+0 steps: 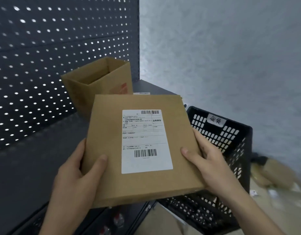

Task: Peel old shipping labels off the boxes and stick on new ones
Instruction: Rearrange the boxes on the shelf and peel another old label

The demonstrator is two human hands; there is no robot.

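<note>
A flat brown cardboard box (109,143) is held up in front of me, above the dark workbench's right end. A white shipping label (146,141) with two barcodes is stuck flat on its top face. My left hand (75,173) grips the box's left edge, thumb lying on top. My right hand (209,160) grips the right edge, its thumb resting on the cardboard just right of the label. The fingers under the box are hidden.
An open, upright brown carton (99,82) stands on the dark workbench (27,163) against a black pegboard (53,48). A black perforated plastic crate (231,141) with a handwritten tag sits to the right, below the box. Cardboard and paper scraps (273,180) lie on the floor.
</note>
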